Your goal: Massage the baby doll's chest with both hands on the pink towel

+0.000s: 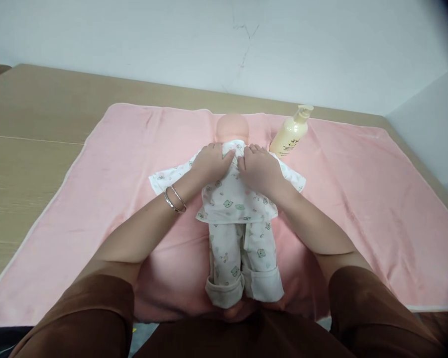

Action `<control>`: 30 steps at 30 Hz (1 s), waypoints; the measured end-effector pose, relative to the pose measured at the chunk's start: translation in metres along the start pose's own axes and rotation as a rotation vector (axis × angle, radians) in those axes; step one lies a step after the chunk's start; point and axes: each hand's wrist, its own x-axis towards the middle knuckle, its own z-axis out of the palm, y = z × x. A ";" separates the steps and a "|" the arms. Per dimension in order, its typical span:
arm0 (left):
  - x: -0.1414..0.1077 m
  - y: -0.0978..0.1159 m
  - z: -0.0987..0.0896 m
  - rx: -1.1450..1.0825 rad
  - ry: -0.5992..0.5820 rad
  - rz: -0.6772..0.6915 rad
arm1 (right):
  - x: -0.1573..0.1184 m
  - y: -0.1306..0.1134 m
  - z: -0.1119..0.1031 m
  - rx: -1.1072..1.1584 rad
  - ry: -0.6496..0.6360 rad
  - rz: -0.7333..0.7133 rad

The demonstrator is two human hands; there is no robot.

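Left grip [212,161], right grip [260,169]: laid unclenched on clothed doll [240,213] | judged light, soft-covered; head [232,128] beyond grips likely firmer | best cupped around torso [234,191], just below grips

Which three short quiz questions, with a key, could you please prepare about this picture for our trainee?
1. True or false: the pump bottle is nearer to the right hand than to the left hand.
2. Multiple choice: what lies under the doll? A) a straw mat; B) a pink blanket; C) a newspaper.
3. Fill in: the metal bangles are worn on the person's ____ side.

Key: 1 true; 2 B; 3 left.
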 end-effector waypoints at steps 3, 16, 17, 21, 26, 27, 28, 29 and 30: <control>-0.008 0.009 0.000 0.033 0.049 -0.033 | 0.004 0.005 -0.004 0.078 -0.058 0.041; 0.001 0.004 -0.011 0.042 -0.058 -0.044 | 0.001 -0.001 -0.002 0.037 0.011 0.049; 0.000 0.006 -0.011 0.060 -0.053 -0.046 | 0.004 0.002 -0.002 0.070 -0.017 0.078; -0.023 0.028 -0.006 0.219 0.060 0.047 | 0.025 0.028 -0.002 0.238 -0.158 0.165; -0.020 0.027 -0.007 0.178 0.001 0.057 | 0.019 0.024 0.001 0.165 -0.081 0.085; -0.014 0.022 -0.008 0.156 -0.036 0.031 | 0.014 0.018 0.001 0.105 -0.036 0.057; -0.008 0.017 -0.010 0.129 -0.068 0.003 | 0.010 0.012 0.001 0.055 0.002 0.033; -0.002 0.013 -0.011 0.103 -0.089 -0.022 | 0.007 0.007 0.001 0.022 0.025 0.017; 0.002 0.010 -0.012 0.083 -0.099 -0.045 | 0.006 0.004 0.001 0.009 0.029 0.011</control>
